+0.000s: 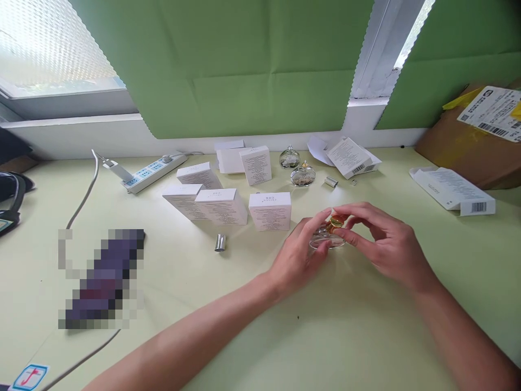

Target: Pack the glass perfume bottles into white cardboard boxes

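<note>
My left hand point(301, 247) is closed around the left side of a clear glass perfume bottle point(325, 241) standing on the table. At the bottle's neck, my right hand point(382, 239) pinches a small gold collar point(336, 221) between thumb and fingers. Whether the collar is seated on the neck I cannot tell, as fingers partly cover it. Behind the hands stand a second perfume bottle point(303, 176) with a gold neck and a third bottle point(290, 158). One silver cap point(331, 182) lies near them; another silver cap point(220, 243) is to the left of my left hand.
Several white boxes point(269, 212) stand left of the bottles. Opened packaging point(350, 157) lies at the back, with a flattened carton point(451, 190) and a cardboard box point(468, 141) at right. A power strip point(154, 172), a cable point(83, 201) and a blurred dark object point(106, 277) are at left.
</note>
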A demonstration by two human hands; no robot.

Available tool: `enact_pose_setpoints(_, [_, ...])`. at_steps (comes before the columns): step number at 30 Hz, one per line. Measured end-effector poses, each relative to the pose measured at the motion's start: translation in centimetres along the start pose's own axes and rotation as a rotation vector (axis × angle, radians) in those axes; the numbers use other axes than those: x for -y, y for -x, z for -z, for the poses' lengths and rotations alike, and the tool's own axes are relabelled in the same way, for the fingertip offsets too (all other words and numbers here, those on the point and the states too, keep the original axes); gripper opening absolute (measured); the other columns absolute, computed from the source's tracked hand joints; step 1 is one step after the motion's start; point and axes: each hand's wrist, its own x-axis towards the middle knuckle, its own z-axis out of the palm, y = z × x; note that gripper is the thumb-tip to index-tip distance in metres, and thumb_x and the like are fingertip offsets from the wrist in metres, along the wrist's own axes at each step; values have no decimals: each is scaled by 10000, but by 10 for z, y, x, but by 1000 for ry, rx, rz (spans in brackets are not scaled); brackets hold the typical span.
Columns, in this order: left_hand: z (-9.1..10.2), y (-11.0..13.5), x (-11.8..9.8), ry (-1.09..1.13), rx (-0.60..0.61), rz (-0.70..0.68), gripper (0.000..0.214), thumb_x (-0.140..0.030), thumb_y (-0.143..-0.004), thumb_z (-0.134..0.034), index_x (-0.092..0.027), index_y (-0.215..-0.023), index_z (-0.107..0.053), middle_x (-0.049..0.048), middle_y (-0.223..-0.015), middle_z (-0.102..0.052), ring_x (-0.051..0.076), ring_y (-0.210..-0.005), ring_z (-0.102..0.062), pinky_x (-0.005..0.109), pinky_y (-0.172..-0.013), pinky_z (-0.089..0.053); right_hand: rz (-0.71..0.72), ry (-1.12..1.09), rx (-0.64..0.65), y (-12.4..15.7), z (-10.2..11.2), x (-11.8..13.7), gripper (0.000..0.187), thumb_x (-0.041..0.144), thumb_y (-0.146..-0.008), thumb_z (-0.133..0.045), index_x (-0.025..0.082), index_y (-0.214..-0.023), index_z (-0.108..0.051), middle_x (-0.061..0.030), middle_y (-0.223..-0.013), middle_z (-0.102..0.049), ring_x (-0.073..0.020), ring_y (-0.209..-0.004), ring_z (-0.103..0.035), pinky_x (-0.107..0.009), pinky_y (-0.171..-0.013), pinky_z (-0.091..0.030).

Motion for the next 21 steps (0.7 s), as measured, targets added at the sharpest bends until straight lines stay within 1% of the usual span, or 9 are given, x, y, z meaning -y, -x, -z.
enact_pose_setpoints(2, [2, -1, -2, 9, 23, -35, 660, -129, -973, -503, -407, -1520, -260, 80, -1393, -528, 228, -1272, -543, 442, -1023, -525, -22, -17, -5, 0, 0, -2, 257, 353, -884, -713, 386, -1138, -691, -1, -1087, -668, -192, -849, -605, -389, -803, -536])
enact_pose_setpoints(5, [3, -1, -4, 31, 54, -35, 615, -109, -991, -438, -395, -1515, -291, 84, -1410, -500, 212, -1264, -539, 400, -982, -558, -86, -71, 1, 0, 1, -3, 262, 379, -865, -730, 383, -1125, -705, 4, -1126, -667, -185, -868, -614, -357, -799, -545])
enact_pose_setpoints(9, [3, 0, -3, -9, 43, -42, 610, -108, -985, -449, -381, -1512, -310, 86, -1399, -513, 219, -1256, -551, 432, -999, -550, -218, -137, 9, -1, 2, 0, 208, 435, -915, -653, 368, -1100, -720, 8, -1144, -690, -189, -987, -639, -322, -876, -538])
enact_pose_setpoints(11, [2, 0, -2, -23, 41, -38, 614, -109, -980, -461, -379, -1512, -314, 84, -1402, -519, 224, -1266, -547, 444, -1009, -543, -261, -168, 12, -2, 0, -1, 218, 467, -931, -619, 351, -1082, -725, 2, -1122, -704, -205, -1046, -642, -317, -884, -535])
enact_pose_setpoints(17, [2, 0, -1, -12, 53, -11, 613, -119, -984, -454, -387, -1516, -310, 83, -1367, -548, 229, -1232, -570, 452, -996, -545, -304, -320, 51, -4, -10, -10, 297, 512, -935, -590, 301, -1097, -722, -25, -1122, -716, -244, -1126, -631, -334, -905, -531])
enact_pose_setpoints(21, [2, -1, -1, -1, 58, 3, 592, -135, -993, -451, -382, -1514, -316, 81, -1362, -552, 225, -1226, -571, 433, -996, -541, -320, -387, 78, -4, -14, -14, 333, 522, -947, -563, 277, -1116, -711, -35, -1139, -714, -239, -1107, -634, -340, -919, -518])
